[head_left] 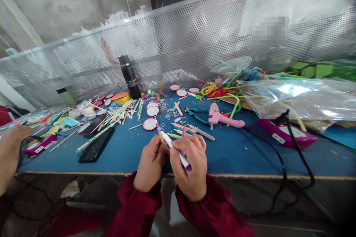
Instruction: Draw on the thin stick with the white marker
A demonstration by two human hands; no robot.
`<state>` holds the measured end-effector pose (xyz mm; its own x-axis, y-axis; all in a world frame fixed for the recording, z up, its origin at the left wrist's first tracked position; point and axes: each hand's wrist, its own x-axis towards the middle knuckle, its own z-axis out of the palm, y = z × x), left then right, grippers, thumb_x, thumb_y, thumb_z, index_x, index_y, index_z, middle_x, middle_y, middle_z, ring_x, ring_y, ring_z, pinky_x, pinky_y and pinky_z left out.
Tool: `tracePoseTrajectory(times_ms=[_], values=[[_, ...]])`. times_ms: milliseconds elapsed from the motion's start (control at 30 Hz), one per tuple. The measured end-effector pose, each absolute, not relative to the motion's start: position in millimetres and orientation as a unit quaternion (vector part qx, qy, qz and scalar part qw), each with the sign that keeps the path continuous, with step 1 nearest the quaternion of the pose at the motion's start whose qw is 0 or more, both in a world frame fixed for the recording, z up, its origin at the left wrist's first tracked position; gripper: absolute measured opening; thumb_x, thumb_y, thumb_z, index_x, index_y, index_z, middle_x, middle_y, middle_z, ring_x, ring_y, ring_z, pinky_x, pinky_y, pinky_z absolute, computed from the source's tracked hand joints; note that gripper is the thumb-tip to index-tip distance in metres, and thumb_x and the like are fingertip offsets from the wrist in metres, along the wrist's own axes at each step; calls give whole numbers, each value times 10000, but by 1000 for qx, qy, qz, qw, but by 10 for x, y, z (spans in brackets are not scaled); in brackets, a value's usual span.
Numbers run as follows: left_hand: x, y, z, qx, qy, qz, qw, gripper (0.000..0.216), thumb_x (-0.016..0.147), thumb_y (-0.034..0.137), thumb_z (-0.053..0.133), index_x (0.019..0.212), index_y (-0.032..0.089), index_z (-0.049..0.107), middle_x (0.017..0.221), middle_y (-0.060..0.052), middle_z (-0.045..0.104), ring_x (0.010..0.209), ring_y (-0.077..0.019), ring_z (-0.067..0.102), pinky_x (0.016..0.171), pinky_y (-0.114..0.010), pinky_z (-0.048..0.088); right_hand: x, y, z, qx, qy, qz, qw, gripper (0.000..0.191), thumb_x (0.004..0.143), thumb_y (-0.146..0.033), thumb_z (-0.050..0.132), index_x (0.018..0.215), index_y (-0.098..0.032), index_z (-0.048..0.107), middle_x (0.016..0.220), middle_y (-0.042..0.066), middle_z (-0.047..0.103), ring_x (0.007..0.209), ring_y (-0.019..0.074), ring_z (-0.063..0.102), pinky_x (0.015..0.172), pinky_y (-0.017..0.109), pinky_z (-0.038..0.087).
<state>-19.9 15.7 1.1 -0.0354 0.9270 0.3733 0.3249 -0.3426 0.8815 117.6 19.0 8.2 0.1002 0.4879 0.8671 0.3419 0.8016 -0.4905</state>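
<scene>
My left hand and my right hand are held together at the near edge of the blue table, both in dark red sleeves. The right hand's fingers are closed round a white marker with a purple end, its tip pointing up and left. The left hand pinches a thin wooden stick right beside the marker's tip. Just beyond the hands lie a round white disc with a red rim and a few pencils.
A pink glue gun, pliers, a black flask, two black phones, wooden sticks, a magenta power strip with black cable and plastic bags crowd the table. Another person's hand rests at far left. A perforated metal screen stands behind.
</scene>
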Motion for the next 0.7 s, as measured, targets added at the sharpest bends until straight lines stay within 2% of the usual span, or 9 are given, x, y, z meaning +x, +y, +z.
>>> tracePoseTrajectory(times_ms=[333,500,700], values=[[-194,139,41,630,506,507,299,225,1023,375,513,1000,203,656,635,25,557,680,-172,578,684,-257,482,1165,200,69,-325,-665,51,671,115,942,-145,584,912,-255,601,830,-24,711,845,188,655,935,440,411],[-184,132,63,634,504,507,294,220,1021,372,510,945,203,629,695,17,587,650,-153,544,662,-249,466,1161,197,71,-316,-668,48,672,117,942,-145,590,929,-259,611,845,-20,719,861,192,658,938,449,408],[-195,141,48,635,506,504,296,224,1018,385,507,931,213,621,672,15,566,695,-176,571,686,-261,471,1163,197,69,-321,-664,47,674,116,942,-144,588,930,-259,601,840,-23,715,854,188,653,942,443,405]])
